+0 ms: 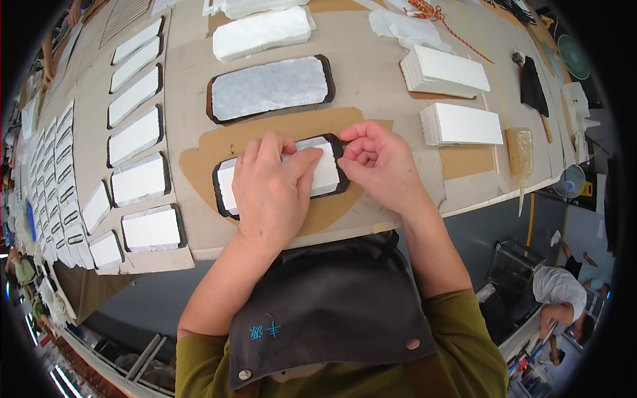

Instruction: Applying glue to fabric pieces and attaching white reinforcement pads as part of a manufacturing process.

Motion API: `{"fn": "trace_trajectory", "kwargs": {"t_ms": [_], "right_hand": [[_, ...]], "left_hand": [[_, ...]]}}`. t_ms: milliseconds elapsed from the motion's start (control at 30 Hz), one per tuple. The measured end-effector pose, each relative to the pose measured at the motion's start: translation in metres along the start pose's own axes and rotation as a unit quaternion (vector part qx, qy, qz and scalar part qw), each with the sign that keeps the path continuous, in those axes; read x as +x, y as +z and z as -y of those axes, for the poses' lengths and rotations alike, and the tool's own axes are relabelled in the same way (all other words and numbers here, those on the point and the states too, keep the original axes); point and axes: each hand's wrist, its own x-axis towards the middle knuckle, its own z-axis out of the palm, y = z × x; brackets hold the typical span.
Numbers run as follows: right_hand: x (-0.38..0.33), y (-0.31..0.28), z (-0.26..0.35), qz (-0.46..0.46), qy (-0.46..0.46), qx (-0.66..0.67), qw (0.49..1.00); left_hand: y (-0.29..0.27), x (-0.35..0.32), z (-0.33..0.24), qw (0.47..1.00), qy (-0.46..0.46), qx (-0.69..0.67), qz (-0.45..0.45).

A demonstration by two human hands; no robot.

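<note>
A white rectangular panel (pixel 325 175) with a black rounded border lies on a tan board in front of me. My left hand (pixel 272 182) rests over its middle, fingers bent and pressed together, holding it down. Its thumb and fingertips reach toward the panel's right part. At the right end, my right hand (pixel 378 159) pinches the black border between thumb and fingertips. My left hand covers much of the panel's centre. Just beyond lies a larger black-edged piece with a greyish-white face (pixel 269 87).
A column of black-edged white panels (pixel 151 229) runs along the left. White stacks (pixel 462 124) stand at the right, near a glue bottle (pixel 521 154) and a dark brush-like tool (pixel 533 89). Orange cord (pixel 428 10) lies at the back. The table edge is close to my apron.
</note>
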Motion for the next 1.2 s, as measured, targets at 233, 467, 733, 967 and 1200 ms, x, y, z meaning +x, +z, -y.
{"fn": "trace_trajectory", "kwargs": {"t_ms": [233,467,733,967,1200], "right_hand": [[0.002,-0.01,0.007,0.054,-0.04,-0.087,0.994],[-0.012,-0.019,0.015,0.065,-0.098,-0.149,0.982],[-0.055,-0.068,0.031,-0.024,-0.144,-0.075,0.987],[-0.072,-0.11,0.017,-0.094,-0.156,-0.081,0.98],[-0.057,-0.146,0.022,-0.166,-0.16,-0.119,0.966]], "left_hand": [[-0.017,-0.003,-0.01,0.997,0.013,0.011,0.072],[-0.05,0.013,0.006,0.975,0.014,-0.076,0.207],[0.057,0.161,-0.043,0.972,0.224,-0.026,0.062],[0.103,0.219,-0.102,0.943,0.083,0.09,0.31],[0.099,0.241,-0.079,0.916,0.003,-0.059,0.397]]}}
